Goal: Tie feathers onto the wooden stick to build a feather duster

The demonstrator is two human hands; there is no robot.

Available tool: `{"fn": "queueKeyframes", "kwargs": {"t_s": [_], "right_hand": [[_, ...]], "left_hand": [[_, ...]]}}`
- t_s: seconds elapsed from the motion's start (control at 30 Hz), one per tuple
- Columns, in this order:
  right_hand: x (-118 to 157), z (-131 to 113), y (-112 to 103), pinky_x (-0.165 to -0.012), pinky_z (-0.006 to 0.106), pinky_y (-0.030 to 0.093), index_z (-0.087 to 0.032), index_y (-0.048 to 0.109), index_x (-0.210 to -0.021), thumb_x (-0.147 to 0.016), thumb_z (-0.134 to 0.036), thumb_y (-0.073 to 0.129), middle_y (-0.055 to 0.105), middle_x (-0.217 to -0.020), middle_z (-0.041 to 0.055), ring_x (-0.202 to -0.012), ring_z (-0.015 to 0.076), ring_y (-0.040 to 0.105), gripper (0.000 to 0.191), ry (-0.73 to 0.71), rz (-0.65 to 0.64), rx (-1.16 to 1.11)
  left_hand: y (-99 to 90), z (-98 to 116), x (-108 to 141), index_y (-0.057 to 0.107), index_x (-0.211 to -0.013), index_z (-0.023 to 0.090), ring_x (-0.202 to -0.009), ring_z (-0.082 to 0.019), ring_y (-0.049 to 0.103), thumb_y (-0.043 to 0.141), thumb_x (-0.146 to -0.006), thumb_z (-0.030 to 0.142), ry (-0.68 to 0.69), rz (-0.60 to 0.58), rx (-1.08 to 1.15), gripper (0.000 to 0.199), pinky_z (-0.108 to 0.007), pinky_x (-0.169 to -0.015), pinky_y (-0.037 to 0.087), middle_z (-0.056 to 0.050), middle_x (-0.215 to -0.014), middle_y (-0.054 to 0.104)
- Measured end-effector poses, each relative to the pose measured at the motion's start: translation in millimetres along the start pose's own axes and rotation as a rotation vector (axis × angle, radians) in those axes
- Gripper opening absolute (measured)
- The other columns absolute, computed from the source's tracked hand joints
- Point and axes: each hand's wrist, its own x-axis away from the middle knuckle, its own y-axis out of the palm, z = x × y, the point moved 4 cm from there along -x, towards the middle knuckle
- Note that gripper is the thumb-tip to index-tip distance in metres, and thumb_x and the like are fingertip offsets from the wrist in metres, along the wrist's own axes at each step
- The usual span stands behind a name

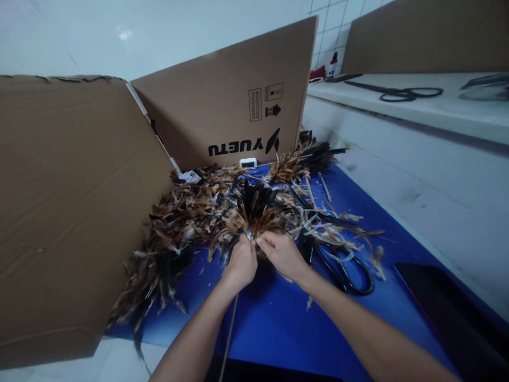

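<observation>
A fan-shaped bunch of brown and black feathers (256, 209) stands in front of me, with a small whitish spot at its gathered base. My left hand (243, 262) is closed at that base, fingers curled. From beneath it a thin, straight, pale strand (228, 334) runs down toward me; stick or cord, I cannot tell. My right hand (283, 254) pinches close beside the left fingertips, at the same base. What lies between its thumb and finger is too small to make out. Black-handled scissors (356, 276) lie just right of my right wrist.
Loose feathers (183, 212) cover much of the blue tabletop (302, 329). Cardboard panels (71, 212) rise at left and behind. Clear plastic strips (318, 225) lie near the scissors. A small white device (248, 163) stands at the back, a dark flat tray-like object (445, 307) at right. More scissors (401, 94) rest on a ledge.
</observation>
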Motion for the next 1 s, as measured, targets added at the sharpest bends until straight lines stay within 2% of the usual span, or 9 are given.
{"fn": "queueKeyframes", "kwargs": {"t_s": [0.17, 0.43, 0.6, 0.7, 0.87, 1.0], "right_hand": [[-2, 10, 3, -0.047, 0.023, 0.026, -0.019, 0.042, -0.049, -0.08, -0.033, 0.047, 0.039, -0.047, -0.0046, -0.047, 0.0092, 0.036, 0.035, 0.057, 0.028, -0.053], [-6, 36, 16, -0.045, 0.021, 0.029, -0.015, 0.055, -0.055, -0.076, -0.036, 0.05, 0.048, -0.048, -0.0032, -0.047, 0.0084, 0.038, 0.03, 0.177, 0.061, -0.293], [-8, 34, 15, -0.045, 0.021, 0.029, -0.016, 0.051, -0.052, -0.073, -0.036, 0.052, 0.045, -0.048, -0.0039, -0.047, 0.0084, 0.038, 0.029, 0.248, 0.077, -0.412], [-8, 30, 12, -0.044, 0.021, 0.027, -0.017, 0.046, -0.049, -0.073, -0.037, 0.051, 0.04, -0.046, -0.0049, -0.046, 0.0079, 0.035, 0.032, 0.258, 0.078, -0.387], [-9, 28, 11, -0.045, 0.022, 0.024, -0.017, 0.043, -0.048, -0.076, -0.036, 0.048, 0.037, -0.046, -0.0048, -0.047, 0.0078, 0.033, 0.035, 0.188, 0.054, -0.182], [-9, 28, 11, -0.044, 0.022, 0.023, -0.017, 0.042, -0.048, -0.077, -0.042, 0.05, 0.035, -0.046, -0.0052, -0.047, 0.0074, 0.031, 0.04, 0.162, 0.066, -0.171]], "left_hand": [[7.6, 1, 4, 0.041, -0.079, 0.019, -0.058, -0.018, 0.046, 0.037, -0.086, 0.029, 0.017, -0.013, -0.127, 0.013, -0.027, -0.058, 0.028, -0.007, -0.067, 0.051], [16.1, 4, 4, 0.043, -0.09, 0.015, -0.071, -0.02, 0.055, 0.027, -0.088, 0.025, -0.01, -0.075, -0.251, 0.019, -0.03, -0.064, 0.038, -0.014, -0.083, 0.06], [11.8, 13, 6, 0.044, -0.093, 0.017, -0.07, -0.019, 0.056, 0.023, -0.09, 0.029, 0.016, -0.036, -0.186, 0.025, -0.029, -0.066, 0.04, -0.01, -0.082, 0.061], [11.0, 13, 7, 0.047, -0.094, 0.017, -0.074, -0.02, 0.057, 0.019, -0.091, 0.031, 0.032, -0.008, -0.197, 0.031, -0.03, -0.068, 0.04, -0.011, -0.084, 0.061], [15.7, 10, 5, 0.048, -0.104, 0.013, -0.085, -0.023, 0.058, 0.022, -0.09, 0.026, 0.053, 0.007, -0.266, 0.033, -0.033, -0.073, 0.041, -0.017, -0.095, 0.06], [15.2, 12, 8, 0.048, -0.11, 0.009, -0.086, -0.025, 0.058, 0.023, -0.089, 0.025, 0.047, 0.029, -0.265, 0.036, -0.034, -0.075, 0.041, -0.02, -0.098, 0.06]]}}
